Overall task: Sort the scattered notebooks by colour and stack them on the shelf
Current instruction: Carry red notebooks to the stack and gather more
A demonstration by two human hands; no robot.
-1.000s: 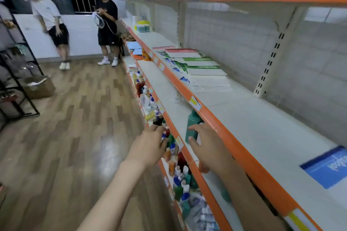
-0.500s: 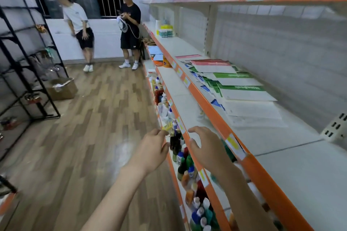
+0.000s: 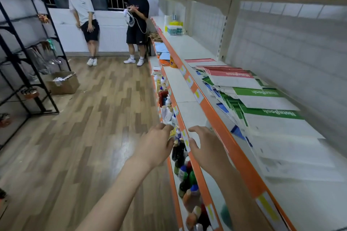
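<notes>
Notebooks (image 3: 259,99) red, green, blue mixed on shelf (image 3: 234,148), both hands empty

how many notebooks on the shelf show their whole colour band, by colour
red notebooks: 2, the other one farther along
green notebooks: 2, the other one nearer
blue notebooks: 0, only corners poke out from under the pile
total: 4
</notes>
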